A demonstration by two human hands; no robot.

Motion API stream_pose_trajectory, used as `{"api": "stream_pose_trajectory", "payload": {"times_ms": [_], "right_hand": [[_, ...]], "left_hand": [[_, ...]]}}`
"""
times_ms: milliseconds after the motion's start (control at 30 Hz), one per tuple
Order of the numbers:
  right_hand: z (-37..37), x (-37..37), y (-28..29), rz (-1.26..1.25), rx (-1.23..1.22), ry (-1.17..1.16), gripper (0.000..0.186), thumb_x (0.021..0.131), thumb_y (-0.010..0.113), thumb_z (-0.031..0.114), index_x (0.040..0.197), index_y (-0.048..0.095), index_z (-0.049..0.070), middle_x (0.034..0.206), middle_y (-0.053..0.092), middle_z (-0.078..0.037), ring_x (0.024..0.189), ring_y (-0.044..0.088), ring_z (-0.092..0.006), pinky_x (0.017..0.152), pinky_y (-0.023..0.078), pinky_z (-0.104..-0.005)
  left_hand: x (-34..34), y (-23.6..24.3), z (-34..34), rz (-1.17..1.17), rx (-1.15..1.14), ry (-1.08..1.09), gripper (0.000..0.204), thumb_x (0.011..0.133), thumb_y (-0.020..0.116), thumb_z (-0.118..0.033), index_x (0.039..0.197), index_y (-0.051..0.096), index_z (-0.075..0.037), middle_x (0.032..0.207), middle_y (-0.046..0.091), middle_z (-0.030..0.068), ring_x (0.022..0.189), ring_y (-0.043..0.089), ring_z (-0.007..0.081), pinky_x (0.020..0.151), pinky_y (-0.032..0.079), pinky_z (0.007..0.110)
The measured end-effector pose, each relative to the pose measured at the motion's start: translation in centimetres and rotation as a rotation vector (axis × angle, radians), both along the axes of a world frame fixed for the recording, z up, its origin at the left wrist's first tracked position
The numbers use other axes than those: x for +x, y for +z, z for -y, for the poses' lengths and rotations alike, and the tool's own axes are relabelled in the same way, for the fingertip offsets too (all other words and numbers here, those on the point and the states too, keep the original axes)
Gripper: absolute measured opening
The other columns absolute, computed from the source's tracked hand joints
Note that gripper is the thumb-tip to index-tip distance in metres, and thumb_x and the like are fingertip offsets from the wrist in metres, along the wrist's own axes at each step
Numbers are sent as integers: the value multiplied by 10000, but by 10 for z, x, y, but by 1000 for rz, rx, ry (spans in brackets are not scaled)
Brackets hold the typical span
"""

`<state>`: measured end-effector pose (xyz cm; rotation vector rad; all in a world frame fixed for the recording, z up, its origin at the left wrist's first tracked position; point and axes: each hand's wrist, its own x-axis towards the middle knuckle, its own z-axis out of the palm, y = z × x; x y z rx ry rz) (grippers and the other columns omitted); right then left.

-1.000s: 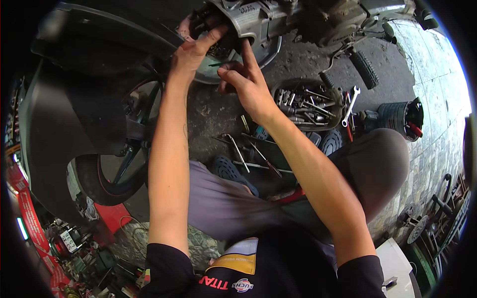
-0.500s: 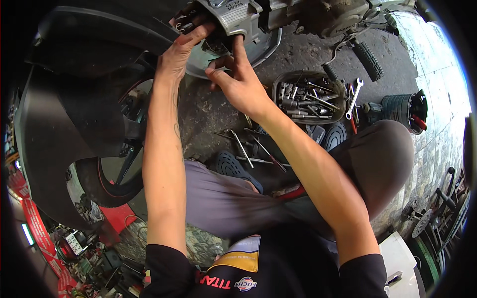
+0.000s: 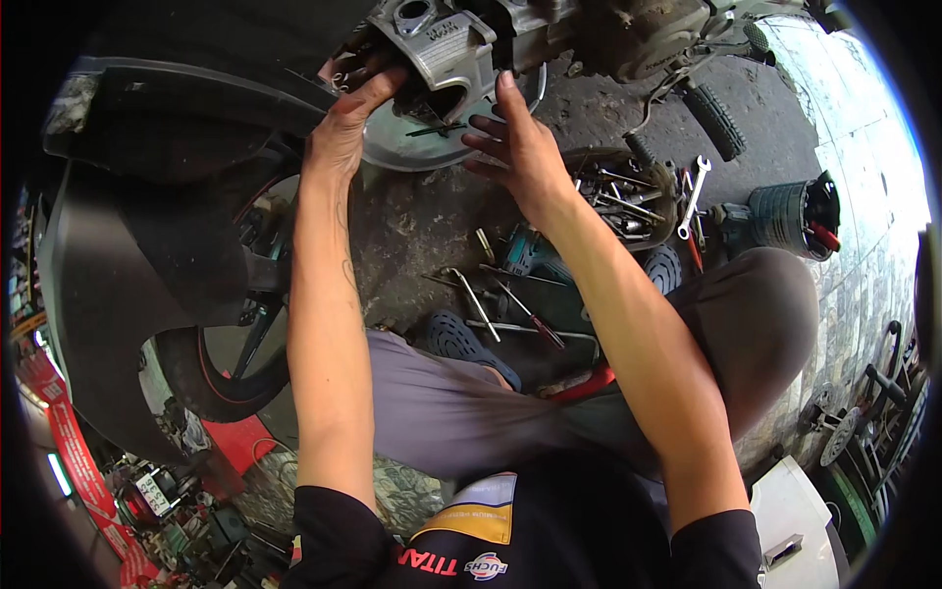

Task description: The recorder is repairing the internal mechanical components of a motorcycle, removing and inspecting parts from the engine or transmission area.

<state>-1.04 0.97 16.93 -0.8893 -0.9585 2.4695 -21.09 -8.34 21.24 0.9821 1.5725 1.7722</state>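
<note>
A silver motorcycle engine's cylinder head (image 3: 446, 49) juts in at the top, with a round opening in its side and an open end at the left. My left hand (image 3: 343, 128) is at that open end, fingers reaching inside and curled. Whatever they hold is hidden by the metal and shadow. Just right of the lower opening, my right hand (image 3: 530, 162) is open with its fingers spread. Its index fingertip is close to the engine's edge, and nothing is in this hand. Below the head lies a shallow pale pan (image 3: 412, 155) with thin dark pieces in it.
A bin of sockets and tools (image 3: 628, 196) stands behind my right forearm, with a combination wrench (image 3: 695, 196) beside it. A teal power tool (image 3: 530, 253) and several hand tools lie by my shoe (image 3: 461, 344). A motorcycle wheel (image 3: 221, 378) is at left, a teal container (image 3: 785, 218) at right.
My right hand has drawn out of the lower opening and moved right, its fingers spreading. My left hand stays at the open end, shifted slightly. More of the head and pan shows.
</note>
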Motion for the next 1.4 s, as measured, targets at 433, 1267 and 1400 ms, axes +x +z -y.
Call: {"api": "stream_pose_trajectory", "payload": {"times_ms": [433, 1267, 1400], "right_hand": [[5, -31, 29, -97, -23, 106, 993, 809, 762, 694, 1407, 519, -61, 1438, 501, -178, 1256, 553, -296, 1079, 447, -452], [24, -53, 46, 31, -19, -54, 1090, 717, 854, 670, 1296, 580, -212, 1534, 243, -372, 1392, 451, -353, 1149, 379, -389], [29, -54, 49, 54, 25, -26, 973, 715, 855, 670, 1264, 672, -112, 1510, 255, -353, 1379, 455, -343, 1143, 383, -386]], "left_hand": [[4, 8, 12, 15, -25, -8, 680, 870, 794, -53, 1450, 441, -33, 1373, 596, 116, 1286, 582, 230, 1112, 467, 384], [-6, 7, 43, 81, -73, 113, 490, 846, 751, -68, 1296, 571, 1, 1244, 660, 97, 1203, 610, 237, 1075, 458, 400], [-3, 9, 50, 162, -40, 194, 237, 813, 698, 39, 1049, 702, 20, 1039, 733, 105, 1012, 693, 215, 986, 518, 353]]}}
